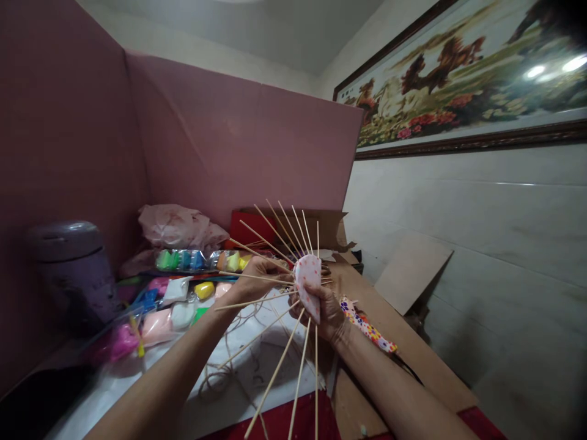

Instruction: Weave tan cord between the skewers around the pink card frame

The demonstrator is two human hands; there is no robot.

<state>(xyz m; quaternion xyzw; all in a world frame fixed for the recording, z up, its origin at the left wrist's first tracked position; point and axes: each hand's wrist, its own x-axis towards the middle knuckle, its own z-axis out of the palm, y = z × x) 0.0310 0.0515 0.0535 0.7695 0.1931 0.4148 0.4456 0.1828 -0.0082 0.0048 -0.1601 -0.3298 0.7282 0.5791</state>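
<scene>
So the right hand (326, 308) is clamped on a pale pink, red-spotted flat disc (308, 278), held up over the near-middle of the white-covered counter (252, 360). Long, thin, pale wooden sticks (316, 379) fan out around it, mostly far, left and near. The left hand (262, 270) is at the disc's left side with its fingertips drawn together among the sticks; can't really tell what's pinched in there. Some loose tan twine (214, 384) lies in loops below. Over on the left there's a bunch of colourful soft packets in clear wrap (183, 313), with a purple lidded container (77, 278) farther left and a crumpled pinkish plastic bag (178, 226) behind. Just right of the right hand sits a flower-patterned white strip (370, 329), on brown cardboard (419, 366).
</scene>
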